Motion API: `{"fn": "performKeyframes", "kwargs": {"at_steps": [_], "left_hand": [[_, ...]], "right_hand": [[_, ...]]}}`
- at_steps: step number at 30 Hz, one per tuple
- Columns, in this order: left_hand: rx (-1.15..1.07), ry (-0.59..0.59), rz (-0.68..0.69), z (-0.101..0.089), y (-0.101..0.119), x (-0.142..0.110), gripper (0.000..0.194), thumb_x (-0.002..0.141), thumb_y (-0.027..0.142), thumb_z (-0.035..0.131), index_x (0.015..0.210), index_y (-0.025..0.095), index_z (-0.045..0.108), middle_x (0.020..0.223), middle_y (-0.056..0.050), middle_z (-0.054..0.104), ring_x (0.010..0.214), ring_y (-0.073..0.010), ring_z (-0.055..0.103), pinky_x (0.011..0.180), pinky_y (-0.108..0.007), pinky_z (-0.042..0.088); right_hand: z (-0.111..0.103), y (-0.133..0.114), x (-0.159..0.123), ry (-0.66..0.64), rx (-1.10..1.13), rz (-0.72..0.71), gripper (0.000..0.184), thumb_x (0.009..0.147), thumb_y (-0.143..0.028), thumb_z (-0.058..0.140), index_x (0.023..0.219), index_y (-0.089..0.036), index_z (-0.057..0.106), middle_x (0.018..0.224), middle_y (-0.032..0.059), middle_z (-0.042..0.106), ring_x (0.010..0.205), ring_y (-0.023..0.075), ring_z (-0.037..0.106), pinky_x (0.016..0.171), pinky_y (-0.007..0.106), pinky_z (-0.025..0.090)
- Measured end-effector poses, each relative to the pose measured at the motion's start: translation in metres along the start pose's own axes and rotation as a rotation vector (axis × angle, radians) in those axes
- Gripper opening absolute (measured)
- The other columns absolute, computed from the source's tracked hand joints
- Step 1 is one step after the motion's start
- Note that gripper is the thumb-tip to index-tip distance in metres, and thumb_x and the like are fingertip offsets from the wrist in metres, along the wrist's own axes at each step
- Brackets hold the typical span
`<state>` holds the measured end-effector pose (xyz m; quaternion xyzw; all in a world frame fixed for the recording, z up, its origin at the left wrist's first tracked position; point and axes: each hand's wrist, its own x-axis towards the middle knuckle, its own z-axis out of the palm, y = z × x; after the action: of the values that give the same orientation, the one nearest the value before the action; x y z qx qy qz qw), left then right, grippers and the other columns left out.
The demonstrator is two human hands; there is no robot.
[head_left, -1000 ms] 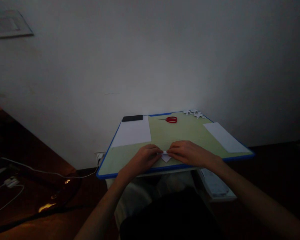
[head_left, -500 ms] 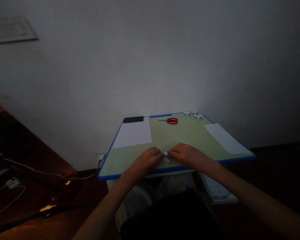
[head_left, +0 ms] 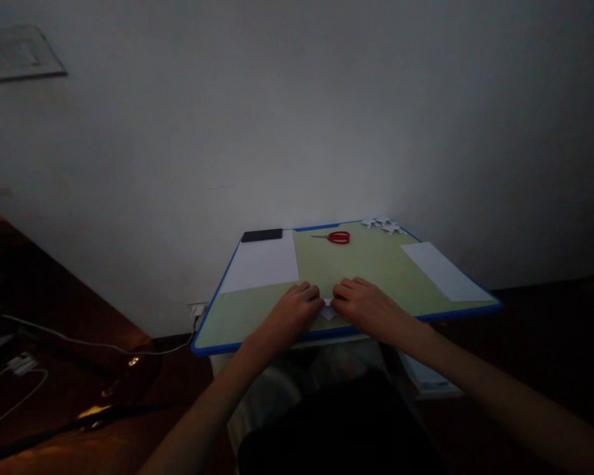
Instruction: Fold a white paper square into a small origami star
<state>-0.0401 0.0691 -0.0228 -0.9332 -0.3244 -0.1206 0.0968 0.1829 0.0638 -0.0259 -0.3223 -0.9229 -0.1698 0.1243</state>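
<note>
A small folded piece of white paper [head_left: 329,313] lies at the front edge of the green table with the blue rim [head_left: 356,264]. My left hand [head_left: 299,308] grips its left side, fingers curled and closed. On the opposite side my right hand [head_left: 360,303] pinches the paper's right edge, also closed. Only the middle of the paper shows between my hands, ending in a point toward me; its sides are hidden under my fingers.
Red-handled scissors [head_left: 338,237] lie at the back. Several folded white paper pieces [head_left: 382,225] are heaped at the far right corner. A white sheet [head_left: 262,267] lies left under a dark flat object [head_left: 262,235]; another paper strip [head_left: 443,272] lies right. A wall stands behind.
Both hands still hold the folded paper. Their fingers have curled a little more and the knuckles sit slightly higher. The whole view has shifted slightly.
</note>
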Motion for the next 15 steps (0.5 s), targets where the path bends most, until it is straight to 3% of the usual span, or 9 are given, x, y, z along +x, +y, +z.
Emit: {"fn": "performKeyframes", "kwargs": {"at_steps": [9, 15], "left_hand": [[-0.040, -0.009, 0.014, 0.004, -0.002, 0.001, 0.017, 0.102, 0.010, 0.055, 0.098, 0.013, 0.072, 0.097, -0.010, 0.068, 0.089, -0.0230, 0.061, 0.082, -0.034, 0.052], [-0.239, 0.020, 0.026, 0.005, -0.007, 0.000, 0.019, 0.103, 0.013, 0.054, 0.098, 0.014, 0.073, 0.095, -0.008, 0.066, 0.084, -0.0196, 0.062, 0.078, -0.031, 0.050]], "right_hand": [[0.007, 0.012, -0.004, -0.013, 0.181, 0.035, 0.011, 0.100, -0.010, 0.066, 0.097, -0.017, 0.074, 0.095, 0.0064, 0.071, 0.084, 0.0203, 0.064, 0.076, 0.033, 0.044], [0.010, 0.007, -0.003, 0.055, 0.305, 0.127, 0.014, 0.104, -0.019, 0.064, 0.096, -0.016, 0.074, 0.097, 0.0076, 0.071, 0.088, 0.0203, 0.064, 0.079, 0.033, 0.046]]}}
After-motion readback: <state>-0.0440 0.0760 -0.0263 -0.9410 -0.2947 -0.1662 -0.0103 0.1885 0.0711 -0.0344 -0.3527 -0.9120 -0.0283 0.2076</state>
